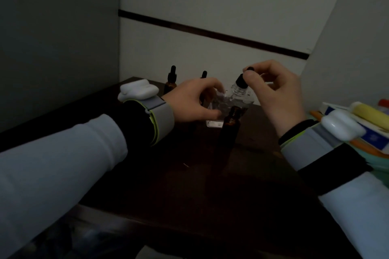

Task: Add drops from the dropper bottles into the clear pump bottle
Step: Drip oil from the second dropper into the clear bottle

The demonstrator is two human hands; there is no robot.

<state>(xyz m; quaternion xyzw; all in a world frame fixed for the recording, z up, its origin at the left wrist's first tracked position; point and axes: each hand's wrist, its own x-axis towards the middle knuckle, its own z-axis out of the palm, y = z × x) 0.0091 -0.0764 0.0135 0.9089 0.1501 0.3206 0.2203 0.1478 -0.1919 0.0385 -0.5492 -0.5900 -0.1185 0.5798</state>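
The clear bottle [235, 101] stands on the dark table, its neck open at the top. My left hand [193, 101] grips its body from the left. My right hand [275, 92] pinches the black rubber bulb of a dropper [242, 80], whose collar sits right at the clear bottle's mouth. In front of it stands an open amber dropper bottle [229, 130] with no cap on. Two more capped amber dropper bottles [171, 80] [203, 74] stand behind my left hand, the second mostly hidden.
The dark wooden table [189, 185] sits in a corner between white walls. A stack of papers and packages [370, 124] lies at the right edge. White sensor units are strapped on both wrists.
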